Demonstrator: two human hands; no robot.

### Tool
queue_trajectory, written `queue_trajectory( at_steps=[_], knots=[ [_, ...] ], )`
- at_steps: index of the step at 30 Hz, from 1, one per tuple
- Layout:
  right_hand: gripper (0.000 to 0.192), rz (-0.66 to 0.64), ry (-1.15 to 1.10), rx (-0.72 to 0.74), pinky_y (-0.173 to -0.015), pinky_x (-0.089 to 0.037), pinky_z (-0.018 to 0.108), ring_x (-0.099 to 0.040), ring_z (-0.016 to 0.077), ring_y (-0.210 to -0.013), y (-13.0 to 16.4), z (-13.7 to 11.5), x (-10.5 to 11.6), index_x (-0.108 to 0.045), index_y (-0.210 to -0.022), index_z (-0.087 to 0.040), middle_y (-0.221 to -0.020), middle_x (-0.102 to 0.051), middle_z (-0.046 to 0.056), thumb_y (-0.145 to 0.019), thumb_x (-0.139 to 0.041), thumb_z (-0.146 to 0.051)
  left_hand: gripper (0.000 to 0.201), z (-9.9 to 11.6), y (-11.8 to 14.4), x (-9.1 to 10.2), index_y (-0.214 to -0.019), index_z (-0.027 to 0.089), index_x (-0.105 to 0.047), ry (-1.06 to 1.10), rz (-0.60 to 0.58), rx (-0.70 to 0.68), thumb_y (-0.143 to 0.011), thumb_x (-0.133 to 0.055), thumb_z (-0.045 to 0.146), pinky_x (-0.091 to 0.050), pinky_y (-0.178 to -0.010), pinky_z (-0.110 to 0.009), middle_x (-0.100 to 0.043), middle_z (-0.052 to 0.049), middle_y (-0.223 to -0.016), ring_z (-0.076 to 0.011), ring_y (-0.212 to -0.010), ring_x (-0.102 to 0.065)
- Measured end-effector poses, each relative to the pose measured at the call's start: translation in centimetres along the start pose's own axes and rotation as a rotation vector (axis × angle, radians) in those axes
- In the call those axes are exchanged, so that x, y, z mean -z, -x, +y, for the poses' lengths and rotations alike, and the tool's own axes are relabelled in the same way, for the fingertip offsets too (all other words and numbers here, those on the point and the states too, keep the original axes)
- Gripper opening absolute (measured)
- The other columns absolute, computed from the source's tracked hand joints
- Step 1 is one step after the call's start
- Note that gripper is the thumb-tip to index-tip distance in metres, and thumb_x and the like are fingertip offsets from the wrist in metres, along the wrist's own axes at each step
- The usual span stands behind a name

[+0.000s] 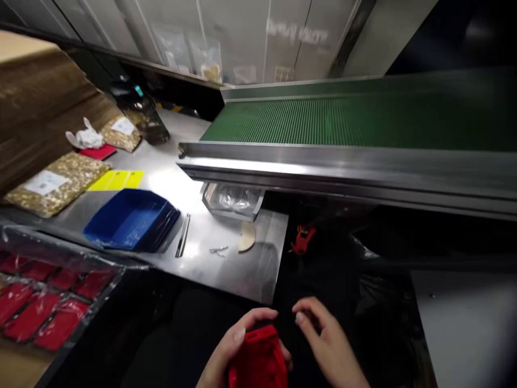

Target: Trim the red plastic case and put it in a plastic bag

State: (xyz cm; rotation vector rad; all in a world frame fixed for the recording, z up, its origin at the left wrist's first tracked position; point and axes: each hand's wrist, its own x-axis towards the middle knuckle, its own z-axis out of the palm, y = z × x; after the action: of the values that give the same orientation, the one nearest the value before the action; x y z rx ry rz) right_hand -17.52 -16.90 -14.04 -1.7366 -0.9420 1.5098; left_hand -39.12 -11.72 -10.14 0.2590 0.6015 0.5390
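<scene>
In my left hand (226,350) is a red phone case (258,358), low in the view, with the fingers wrapped around its sides and the thumb along its left edge. My right hand (323,337) hovers just right of the case, apart from it. Its thumb and index finger come together in a pinch, and anything between them is too small to make out. Beyond both hands, on the metal table (254,275), lie a beige half-round piece (247,237), a small metal part (218,249) and a pair of tweezers (183,235).
A blue bin (129,221) stands left of the tweezers. A box of red cases (60,323) is at lower left. Bags of small gold parts (60,180) lie behind, near a dark bottle (141,110). A green conveyor belt (323,121) runs rightward. A red object (302,240) sits below it.
</scene>
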Motion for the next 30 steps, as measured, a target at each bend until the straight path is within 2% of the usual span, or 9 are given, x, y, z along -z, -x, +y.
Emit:
queue_trajectory(
  at_steps=[3, 5, 7, 9, 14, 19, 23, 27, 30],
  knots=[
    [0.03, -0.083, -0.068, 0.069, -0.079, -0.05, 0.032, -0.062, 0.0211, -0.086, 0.9, -1.7, 0.6, -0.067, -0.104, -0.027, -0.102, -0.064, 0.007, -0.097, -0.055, -0.054, 0.095, -3.3, 0.4, 0.8, -0.135, 0.012, -0.06, 0.017, -0.091, 0.149, -0.076, -0.068, 0.087, -0.047, -0.079, -0.033, -0.067, -0.013, -0.088, -0.0217, -0.074, -0.062],
    [0.031, -0.225, -0.148, 0.141, -0.078, -0.05, 0.03, -0.063, 0.0194, -0.085, 1.2, -3.1, 0.0, -0.067, -0.098, -0.025, -0.098, -0.065, 0.007, -0.099, -0.054, -0.053, 0.083, -5.7, 0.1, 1.8, -0.121, 0.013, -0.068, -0.08, -0.071, 0.226, -0.074, -0.075, 0.082, -0.041, -0.066, -0.023, -0.054, -0.001, -0.071, -0.0113, -0.058, -0.045],
    [0.035, -0.293, -0.198, 0.181, -0.076, -0.049, 0.029, -0.063, 0.0184, -0.083, 1.4, -4.0, -1.0, -0.068, -0.091, -0.022, -0.091, -0.067, 0.007, -0.1, -0.053, -0.052, 0.06, -7.6, -0.2, 2.9, -0.102, 0.013, -0.073, -0.189, -0.002, 0.265, -0.079, -0.081, 0.068, -0.04, -0.064, -0.021, -0.049, 0.0, -0.069, -0.0111, -0.06, -0.044],
    [0.039, -0.334, -0.28, 0.154, -0.07, -0.049, 0.028, -0.064, 0.0174, -0.076, 1.6, -4.3, -2.1, -0.068, -0.085, -0.019, -0.082, -0.067, 0.007, -0.102, -0.051, -0.051, 0.049, -8.4, -0.1, 3.6, -0.087, 0.014, -0.072, -0.258, 0.054, 0.273, -0.08, -0.084, 0.061, -0.047, -0.069, -0.025, -0.055, -0.004, -0.074, -0.0163, -0.07, -0.055],
    [0.045, -0.322, -0.497, 0.143, -0.066, -0.049, 0.027, -0.064, 0.0159, -0.069, 2.0, -3.7, -3.5, -0.061, -0.074, -0.016, -0.072, -0.065, 0.007, -0.105, -0.047, -0.046, 0.043, -5.4, 1.2, 1.8, -0.099, 0.013, -0.072, -0.315, -0.054, 0.223, -0.075, -0.092, 0.043, -0.054, -0.084, -0.034, -0.067, -0.009, -0.09, -0.0268, -0.09, -0.067],
    [0.047, -0.199, -0.45, 0.182, -0.06, -0.044, 0.026, -0.057, 0.0138, -0.061, 2.4, -3.0, -3.9, -0.056, -0.066, -0.017, -0.065, -0.061, 0.005, -0.104, -0.049, -0.044, 0.054, -2.2, 0.9, -1.3, -0.123, 0.012, -0.065, -0.107, -0.231, 0.269, -0.085, -0.085, 0.045, -0.052, -0.088, -0.028, -0.071, -0.012, -0.1, -0.0247, -0.096, -0.071],
    [0.048, -0.063, -0.449, 0.139, -0.055, -0.037, 0.025, -0.048, 0.0112, -0.056, 2.4, -2.5, -4.3, -0.05, -0.063, -0.017, -0.061, -0.052, 0.002, -0.104, -0.051, -0.043, 0.057, -1.7, 0.7, -1.4, -0.133, 0.013, -0.058, -0.054, -0.219, 0.306, -0.088, -0.081, 0.038, -0.05, -0.094, -0.032, -0.071, -0.015, -0.106, -0.0271, -0.104, -0.07],
    [0.047, -0.115, -0.487, 0.144, -0.062, -0.046, 0.027, -0.059, 0.0142, -0.063, 1.9, -2.7, -4.7, -0.057, -0.066, -0.017, -0.068, -0.064, 0.005, -0.105, -0.048, -0.042, 0.056, -1.2, 0.6, -0.9, -0.127, 0.01, -0.062, -0.101, -0.224, 0.324, -0.086, -0.081, 0.042, -0.05, -0.093, -0.032, -0.071, -0.017, -0.107, -0.0268, -0.104, -0.069],
    [0.05, -0.074, -0.425, 0.151, -0.056, -0.039, 0.025, -0.05, 0.0111, -0.055, 1.6, -2.7, -4.9, -0.05, -0.061, -0.016, -0.059, -0.056, 0.002, -0.104, -0.05, -0.041, 0.059, -1.1, 0.4, -0.6, -0.13, 0.011, -0.06, -0.082, -0.216, 0.324, -0.085, -0.081, 0.043, -0.049, -0.094, -0.034, -0.071, -0.018, -0.109, -0.0287, -0.107, -0.069]
  ],
)
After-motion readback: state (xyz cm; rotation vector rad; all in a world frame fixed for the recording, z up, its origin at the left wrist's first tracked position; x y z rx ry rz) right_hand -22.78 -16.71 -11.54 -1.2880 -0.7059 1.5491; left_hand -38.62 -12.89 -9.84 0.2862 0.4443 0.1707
